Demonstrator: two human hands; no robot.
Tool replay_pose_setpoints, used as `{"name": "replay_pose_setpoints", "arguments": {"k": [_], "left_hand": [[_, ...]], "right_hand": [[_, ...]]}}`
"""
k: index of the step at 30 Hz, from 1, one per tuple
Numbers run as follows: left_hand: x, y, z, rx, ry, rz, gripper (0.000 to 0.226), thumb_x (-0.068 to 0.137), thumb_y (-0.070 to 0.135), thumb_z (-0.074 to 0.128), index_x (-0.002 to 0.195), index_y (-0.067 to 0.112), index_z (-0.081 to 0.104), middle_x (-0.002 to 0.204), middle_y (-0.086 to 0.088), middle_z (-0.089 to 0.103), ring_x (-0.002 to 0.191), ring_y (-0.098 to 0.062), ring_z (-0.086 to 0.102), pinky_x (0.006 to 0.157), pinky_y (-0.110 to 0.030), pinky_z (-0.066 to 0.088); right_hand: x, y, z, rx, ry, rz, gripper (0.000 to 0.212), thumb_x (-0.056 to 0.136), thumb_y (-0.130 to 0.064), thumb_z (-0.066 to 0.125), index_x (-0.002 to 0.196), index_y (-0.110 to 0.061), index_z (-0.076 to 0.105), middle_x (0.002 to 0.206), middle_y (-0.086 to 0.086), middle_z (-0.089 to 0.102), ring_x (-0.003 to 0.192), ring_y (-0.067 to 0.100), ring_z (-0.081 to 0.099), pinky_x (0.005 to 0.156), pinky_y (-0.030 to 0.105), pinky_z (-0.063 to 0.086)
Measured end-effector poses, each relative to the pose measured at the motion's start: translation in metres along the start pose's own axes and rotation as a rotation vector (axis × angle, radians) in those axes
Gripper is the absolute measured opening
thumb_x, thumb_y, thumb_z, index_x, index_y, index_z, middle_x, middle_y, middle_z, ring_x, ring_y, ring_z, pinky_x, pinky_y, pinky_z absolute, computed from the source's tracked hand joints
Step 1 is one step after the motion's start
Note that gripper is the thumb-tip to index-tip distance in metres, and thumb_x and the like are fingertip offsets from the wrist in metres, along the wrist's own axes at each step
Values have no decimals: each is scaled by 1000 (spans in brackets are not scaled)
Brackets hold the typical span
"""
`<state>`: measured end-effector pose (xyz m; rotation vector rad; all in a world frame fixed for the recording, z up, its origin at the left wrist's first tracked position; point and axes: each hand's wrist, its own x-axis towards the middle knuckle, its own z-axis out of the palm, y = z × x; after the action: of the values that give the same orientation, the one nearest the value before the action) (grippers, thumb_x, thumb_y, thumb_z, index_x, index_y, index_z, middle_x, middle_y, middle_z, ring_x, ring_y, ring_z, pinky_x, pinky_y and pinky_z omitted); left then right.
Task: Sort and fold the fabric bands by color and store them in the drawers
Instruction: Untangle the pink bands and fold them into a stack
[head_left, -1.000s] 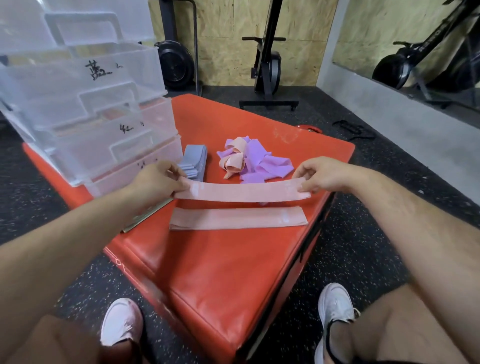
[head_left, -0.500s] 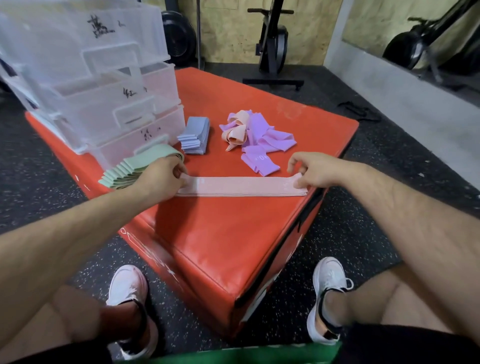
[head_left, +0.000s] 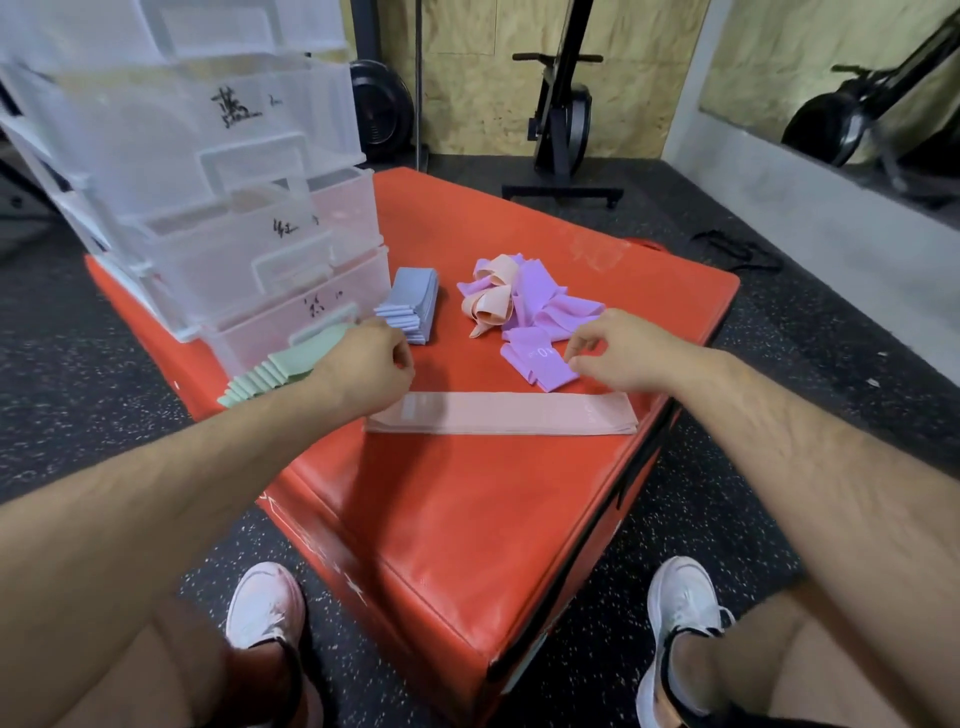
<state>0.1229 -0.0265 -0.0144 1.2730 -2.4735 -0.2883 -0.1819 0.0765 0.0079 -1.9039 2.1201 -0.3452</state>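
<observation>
Red padded box (head_left: 467, 519): ctr of view. Clear drawer unit (head_left: 234, 208): on box, 10 o'clock. Pink bands (head_left: 504, 413): laid flat, running 9-to-3, ctr of box top. Loose purple/pink pile (head_left: 535, 306): 12 o'clock of pink bands. My L hand (head_left: 363, 364) sits by their 9 o'clock end, R hand (head_left: 618, 348) by the 3 o'clock end. Fingers on both loosely curled, pinching nothing. Green stack (head_left: 280, 364): 9 o'clock. Blue stack (head_left: 413, 301): 11 o'clock.

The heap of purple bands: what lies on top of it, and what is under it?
Curled pink bands lie on the left part of the purple heap. Under it only the red box shows around its edges; anything beneath is covered by the fabric.
</observation>
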Motion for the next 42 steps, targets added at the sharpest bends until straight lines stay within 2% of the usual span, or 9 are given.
{"name": "replay_pose_setpoints", "arguments": {"k": [6,12,17,21,23,30,33,39,42], "left_hand": [[46,32,15,-55,5,66,12,83,17,64,95,13,67,101,-4,57,93,-23,58,84,-30,44],[91,34,38,-57,-26,110,20,87,22,65,106,14,65,116,-8,55,109,-28,55,91,-32,42],[111,36,48,-112,-22,63,24,89,37,67,99,16,62,104,-2,49,90,-23,56,86,-35,46],[121,39,42,-212,52,59,17,88,31,68,88,19,57,95,0,46,86,-20,53,81,-26,40],[124,42,37,-269,109,49,18,94,30,62,90,13,58,96,-2,52,85,-17,55,80,-25,40],[125,53,8,-882,83,-72,34,96,37,59,126,23,48,121,1,63,96,-12,65,82,-28,52],[120,56,-8,-1139,-5,-151,44,90,51,58,121,21,57,109,-3,69,91,-17,67,77,-33,53],[108,61,-15,-976,-33,-82,15,95,24,64,103,15,71,92,-3,73,81,-10,65,65,-20,50],[102,64,-16,-979,-15,-113,14,90,17,70,102,9,69,94,-9,71,75,-12,60,54,-14,43]], "right_hand": [[51,-36,20,-13,85,-78,25,93,-25,52,106,-36,70,117,-1,54,104,23,57,92,41,47],[92,-45,34,-132,124,-127,32,92,-16,52,108,-32,74,145,-11,45,119,27,41,98,46,44],[112,-37,35,-118,67,-64,31,85,-23,42,105,-33,63,121,-3,61,96,22,49,84,44,50],[114,-39,27,33,213,-174,31,95,-16,42,105,-23,71,125,-2,64,107,27,57,96,41,47],[113,-42,21,117,314,-240,32,94,-3,48,107,-11,75,126,1,67,116,24,58,102,26,40],[92,-63,-6,338,539,-315,28,84,5,55,94,-5,79,110,3,73,106,12,64,94,14,45],[83,-66,-14,405,609,-345,26,81,4,57,85,-6,80,105,2,74,105,10,66,91,8,44],[64,-69,-22,557,594,-335,27,76,2,52,61,-6,73,101,-4,75,104,5,66,89,24,52],[61,-70,-24,730,574,-274,21,77,-1,52,66,-5,70,98,-2,74,97,9,67,87,36,55]]}}
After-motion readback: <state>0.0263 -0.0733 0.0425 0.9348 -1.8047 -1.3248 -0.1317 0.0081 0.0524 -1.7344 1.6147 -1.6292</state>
